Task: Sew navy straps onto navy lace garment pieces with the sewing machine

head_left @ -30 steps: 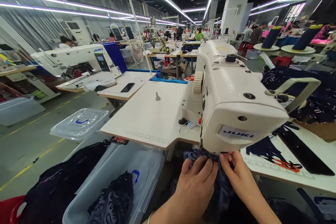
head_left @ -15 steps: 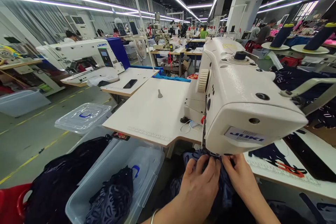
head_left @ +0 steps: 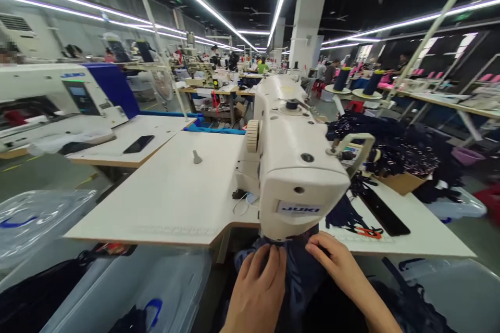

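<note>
A dark navy patterned garment hangs below the head of the white sewing machine, its upper edge hidden under the head. My left hand grips the fabric with curled fingers, just left of the needle area. To the right, my right hand has thumb and forefinger closed together at the garment's right edge. The needle and presser foot are hidden behind the machine's front.
Orange-handled snips, dark straps and a long black strip lie on the right tabletop. A grey metal piece rests on the left tabletop, with a phone beyond. Clear plastic bins stand below left; navy garments are heaped behind right.
My view has turned right, shifting the machine left in the picture. My right hand has moved outward from the needle area, away from the left hand, which stays on the garment.
</note>
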Action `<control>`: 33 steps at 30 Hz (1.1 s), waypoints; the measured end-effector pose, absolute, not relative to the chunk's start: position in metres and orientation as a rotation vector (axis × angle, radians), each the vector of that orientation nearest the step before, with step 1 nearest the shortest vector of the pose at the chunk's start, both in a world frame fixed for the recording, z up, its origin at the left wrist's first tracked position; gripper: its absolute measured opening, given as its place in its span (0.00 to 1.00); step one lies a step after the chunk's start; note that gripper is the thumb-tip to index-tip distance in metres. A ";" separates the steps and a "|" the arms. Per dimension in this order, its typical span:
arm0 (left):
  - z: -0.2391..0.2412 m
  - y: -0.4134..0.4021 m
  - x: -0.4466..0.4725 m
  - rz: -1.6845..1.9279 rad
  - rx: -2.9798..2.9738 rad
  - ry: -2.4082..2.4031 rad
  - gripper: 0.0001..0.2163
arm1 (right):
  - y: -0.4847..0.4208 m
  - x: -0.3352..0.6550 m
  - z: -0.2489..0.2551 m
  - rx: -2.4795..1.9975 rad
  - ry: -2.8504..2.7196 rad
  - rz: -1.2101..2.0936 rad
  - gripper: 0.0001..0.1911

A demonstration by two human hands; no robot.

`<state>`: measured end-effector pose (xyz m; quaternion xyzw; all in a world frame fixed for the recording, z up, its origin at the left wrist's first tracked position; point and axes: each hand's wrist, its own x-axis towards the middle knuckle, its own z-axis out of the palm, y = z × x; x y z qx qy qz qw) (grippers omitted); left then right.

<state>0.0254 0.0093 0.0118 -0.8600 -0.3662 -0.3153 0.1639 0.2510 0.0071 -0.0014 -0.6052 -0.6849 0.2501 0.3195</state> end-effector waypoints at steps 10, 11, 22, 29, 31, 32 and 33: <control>0.013 0.016 0.020 -0.770 -2.415 -0.793 0.34 | -0.022 0.314 -0.004 -1.670 -1.684 0.435 0.10; 0.011 0.015 0.020 -0.744 -2.422 -0.795 0.33 | -0.025 0.320 -0.004 -1.678 -1.670 0.410 0.09; 0.007 -0.009 0.033 -0.504 -2.627 -1.156 0.35 | -0.047 0.334 -0.006 -1.834 -1.673 0.704 0.20; -0.004 -0.010 -0.004 -0.728 -2.467 -1.187 0.27 | -0.035 0.301 -0.004 -1.664 -1.399 1.085 0.23; -0.011 -0.009 -0.020 -0.800 -2.405 -1.259 0.29 | -0.028 0.278 0.000 -1.479 -1.257 1.187 0.21; -0.016 -0.007 -0.027 -0.813 -2.369 -1.309 0.30 | -0.023 0.265 0.002 -1.396 -1.188 1.251 0.20; -0.022 -0.005 -0.034 -0.808 -2.326 -1.358 0.31 | -0.018 0.253 0.004 -1.331 -1.139 1.320 0.19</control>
